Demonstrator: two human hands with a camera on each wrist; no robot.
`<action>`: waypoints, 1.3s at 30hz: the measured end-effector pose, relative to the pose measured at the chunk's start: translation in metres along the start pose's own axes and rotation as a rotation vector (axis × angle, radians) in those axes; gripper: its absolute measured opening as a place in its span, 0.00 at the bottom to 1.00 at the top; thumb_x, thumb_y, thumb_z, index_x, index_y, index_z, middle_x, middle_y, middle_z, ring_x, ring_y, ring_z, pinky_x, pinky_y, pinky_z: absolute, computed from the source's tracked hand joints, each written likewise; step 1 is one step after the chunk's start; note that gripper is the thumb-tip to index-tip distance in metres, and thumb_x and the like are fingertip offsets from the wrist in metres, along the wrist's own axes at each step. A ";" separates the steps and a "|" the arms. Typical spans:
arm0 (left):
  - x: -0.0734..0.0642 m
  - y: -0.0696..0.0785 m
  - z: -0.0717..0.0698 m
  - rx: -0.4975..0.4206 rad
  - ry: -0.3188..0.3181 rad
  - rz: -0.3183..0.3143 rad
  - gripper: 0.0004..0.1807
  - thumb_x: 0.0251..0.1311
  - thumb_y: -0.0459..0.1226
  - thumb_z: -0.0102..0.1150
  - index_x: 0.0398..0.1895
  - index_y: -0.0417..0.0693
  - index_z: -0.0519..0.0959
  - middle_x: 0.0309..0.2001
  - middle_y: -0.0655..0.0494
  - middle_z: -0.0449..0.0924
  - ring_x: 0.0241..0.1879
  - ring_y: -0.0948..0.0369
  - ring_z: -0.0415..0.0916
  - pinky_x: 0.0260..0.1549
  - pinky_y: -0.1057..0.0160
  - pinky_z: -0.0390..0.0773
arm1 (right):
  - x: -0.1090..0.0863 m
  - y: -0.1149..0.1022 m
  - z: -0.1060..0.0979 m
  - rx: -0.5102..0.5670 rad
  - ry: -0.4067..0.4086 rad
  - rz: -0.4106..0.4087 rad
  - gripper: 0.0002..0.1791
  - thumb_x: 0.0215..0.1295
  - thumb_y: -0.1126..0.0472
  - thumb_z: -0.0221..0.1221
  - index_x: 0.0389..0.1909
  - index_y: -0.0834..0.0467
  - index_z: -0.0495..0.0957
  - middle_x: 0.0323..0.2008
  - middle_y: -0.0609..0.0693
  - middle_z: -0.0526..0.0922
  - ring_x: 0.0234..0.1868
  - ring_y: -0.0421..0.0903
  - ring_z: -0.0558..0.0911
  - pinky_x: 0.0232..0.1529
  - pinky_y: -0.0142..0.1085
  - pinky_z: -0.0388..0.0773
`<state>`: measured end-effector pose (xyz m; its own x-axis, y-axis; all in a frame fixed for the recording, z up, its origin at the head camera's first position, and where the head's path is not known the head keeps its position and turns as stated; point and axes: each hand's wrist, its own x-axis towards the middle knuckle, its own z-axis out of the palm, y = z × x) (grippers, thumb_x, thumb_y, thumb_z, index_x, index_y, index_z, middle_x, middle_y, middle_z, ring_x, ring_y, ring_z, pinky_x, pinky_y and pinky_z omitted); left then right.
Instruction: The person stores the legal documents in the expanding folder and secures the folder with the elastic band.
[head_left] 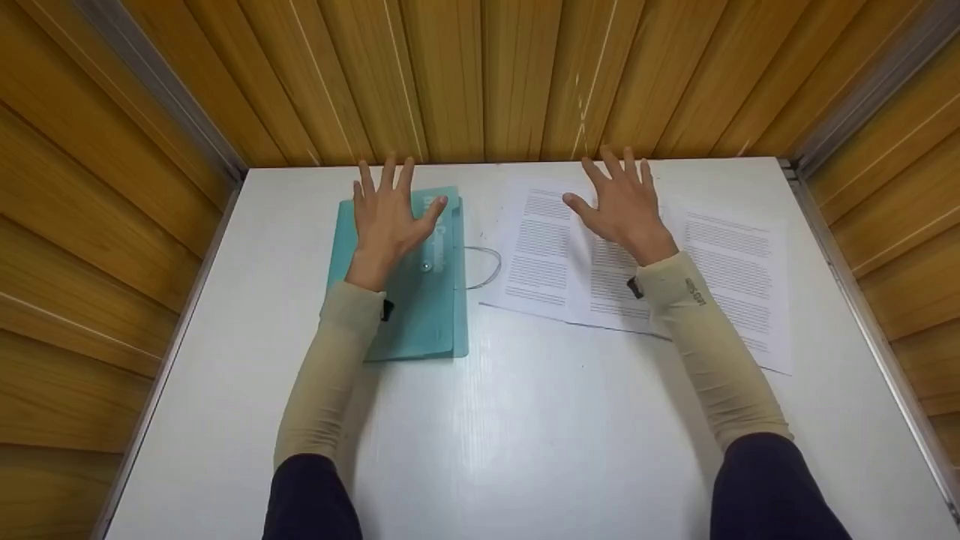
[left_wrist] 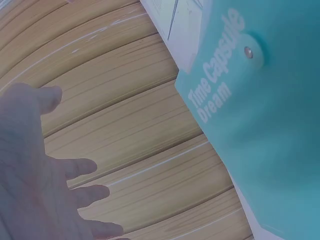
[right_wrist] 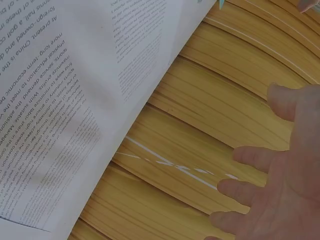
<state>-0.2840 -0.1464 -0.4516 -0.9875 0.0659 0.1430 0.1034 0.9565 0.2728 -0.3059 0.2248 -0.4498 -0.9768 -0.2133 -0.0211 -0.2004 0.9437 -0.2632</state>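
My left hand (head_left: 386, 217) is held with fingers spread over a teal document folder (head_left: 412, 315), holding nothing. The folder lies flat on the left of the table; a button and the white words "Time Capsule Dream" show on it in the left wrist view. A thin cord loop (head_left: 495, 266) sticks out from its right side. Over printed sheets of paper (head_left: 727, 277) on the right, my right hand (head_left: 626, 206) also has its fingers spread and nothing in it. The sheets lie side by side, partly hidden under that hand and forearm.
A white table (head_left: 525, 435) carries everything. Wood-patterned panels (head_left: 517, 82) stand along its back and both sides, with metal frame posts (head_left: 870, 82) at the corners. Both forearms reach in from the front edge.
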 end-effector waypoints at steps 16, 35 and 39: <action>-0.041 -0.015 0.010 -0.019 0.093 0.015 0.47 0.70 0.67 0.49 0.84 0.50 0.62 0.84 0.40 0.57 0.82 0.31 0.48 0.77 0.31 0.55 | -0.006 -0.035 0.027 0.215 0.006 -0.148 0.48 0.76 0.30 0.52 0.86 0.52 0.55 0.87 0.55 0.49 0.87 0.60 0.43 0.84 0.60 0.41; -0.080 -0.005 0.038 0.011 0.053 0.056 0.45 0.70 0.63 0.54 0.81 0.45 0.67 0.80 0.38 0.64 0.78 0.29 0.58 0.72 0.32 0.65 | -0.013 -0.069 0.061 0.315 -0.083 -0.274 0.44 0.77 0.34 0.55 0.85 0.52 0.58 0.86 0.51 0.53 0.87 0.55 0.50 0.82 0.60 0.50; -0.088 -0.001 0.041 0.012 0.013 0.058 0.45 0.70 0.63 0.55 0.81 0.45 0.67 0.79 0.38 0.66 0.77 0.30 0.60 0.71 0.32 0.67 | -0.013 -0.077 0.068 0.311 -0.108 -0.314 0.44 0.77 0.36 0.56 0.85 0.53 0.59 0.86 0.51 0.55 0.86 0.56 0.51 0.82 0.59 0.52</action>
<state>-0.2018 -0.1417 -0.5033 -0.9782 0.1181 0.1710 0.1593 0.9544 0.2524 -0.2724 0.1378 -0.4954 -0.8556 -0.5176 0.0098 -0.4369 0.7116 -0.5502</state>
